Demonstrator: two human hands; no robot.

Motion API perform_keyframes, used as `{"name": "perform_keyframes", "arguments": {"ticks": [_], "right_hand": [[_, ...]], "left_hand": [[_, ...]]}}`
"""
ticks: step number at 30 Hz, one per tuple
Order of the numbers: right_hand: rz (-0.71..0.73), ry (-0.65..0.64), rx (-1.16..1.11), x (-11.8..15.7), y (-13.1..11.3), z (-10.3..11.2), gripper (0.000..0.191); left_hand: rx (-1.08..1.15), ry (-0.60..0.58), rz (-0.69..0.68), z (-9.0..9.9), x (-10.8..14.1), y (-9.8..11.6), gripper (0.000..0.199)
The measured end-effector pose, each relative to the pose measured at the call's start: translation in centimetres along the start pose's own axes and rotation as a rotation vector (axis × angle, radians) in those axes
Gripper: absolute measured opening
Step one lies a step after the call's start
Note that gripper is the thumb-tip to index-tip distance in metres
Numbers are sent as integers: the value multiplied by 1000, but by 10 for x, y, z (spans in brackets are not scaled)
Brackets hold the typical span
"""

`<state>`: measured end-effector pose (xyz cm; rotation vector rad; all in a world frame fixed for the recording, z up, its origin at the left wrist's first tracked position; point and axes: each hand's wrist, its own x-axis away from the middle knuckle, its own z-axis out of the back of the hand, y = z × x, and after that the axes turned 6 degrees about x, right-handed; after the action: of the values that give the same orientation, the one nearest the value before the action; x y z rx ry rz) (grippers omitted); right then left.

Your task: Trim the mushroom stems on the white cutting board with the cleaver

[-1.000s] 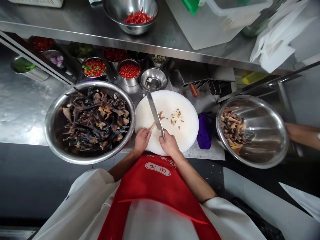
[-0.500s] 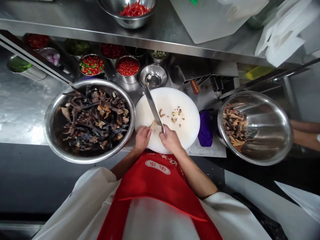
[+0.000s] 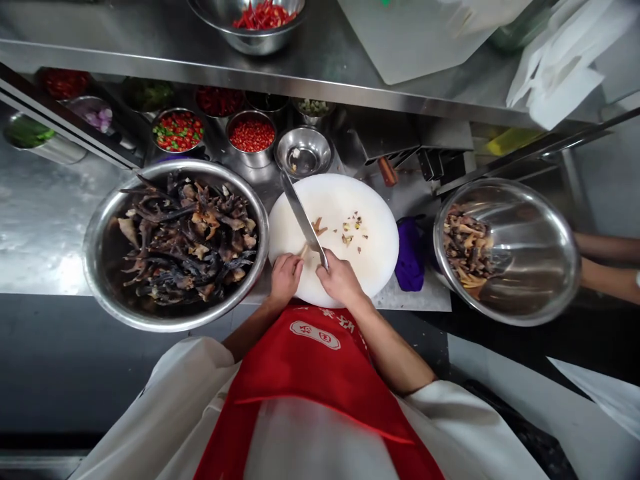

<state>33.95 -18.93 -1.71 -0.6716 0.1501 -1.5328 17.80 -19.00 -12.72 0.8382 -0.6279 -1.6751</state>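
A wide steel bowl (image 3: 100, 287) heaped with dark bird feet (image 3: 190, 240) stands at the left, a partly filled second bowl (image 3: 530, 247) at the right. Between them lies a round white board (image 3: 370, 267). The knife (image 3: 301, 213) slants across it, likely stiff and weighty, its handle wrapped in the right hand (image 3: 340, 277). The left hand (image 3: 287, 275) pinches one foot (image 3: 303, 251) by its pale shank at the board's near left, toes beyond the blade. It is probably light, bony and slick; the shank offers the safest hold. Small scraps (image 3: 349, 233) lie farther right.
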Motion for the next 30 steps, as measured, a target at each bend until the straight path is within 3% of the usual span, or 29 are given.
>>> {"name": "perform_keyframes", "arguments": {"ticks": [3, 5, 7, 10, 13, 17, 20, 22, 24, 26, 30], "right_hand": [[30, 157, -86, 8, -13, 23, 42], [4, 245, -102, 11, -14, 22, 45], [-25, 190, -64, 10, -6, 8, 45], [-39, -47, 41, 0, 9, -15, 39], [-31, -98, 82, -6, 11, -13, 36], [33, 61, -4, 2, -7, 20, 37], [30, 221, -66, 7, -13, 26, 44], [-6, 153, -30, 5, -8, 15, 45], [-36, -40, 66, 1, 0, -2, 40], [-51, -135, 137, -4, 8, -17, 37], [-69, -127, 151, -6, 13, -31, 35]], "left_hand": [[-21, -3, 2, -1, 0, 0, 20], [-25, -1, 11, -1, 0, 0, 20], [-13, 1, 15, -2, 0, -1, 19], [7, 17, -10, -3, 1, -2, 18], [11, 31, -25, -4, 1, -2, 17], [1, 26, -16, -4, 0, -1, 17], [-9, 24, -1, -4, 1, -1, 18], [-6, 20, 7, -4, 1, -1, 19], [-10, 4, 4, -4, 1, 0, 19], [-22, -14, 1, -5, 1, 1, 20], [-67, -46, 16, -4, 0, 4, 22]]}}
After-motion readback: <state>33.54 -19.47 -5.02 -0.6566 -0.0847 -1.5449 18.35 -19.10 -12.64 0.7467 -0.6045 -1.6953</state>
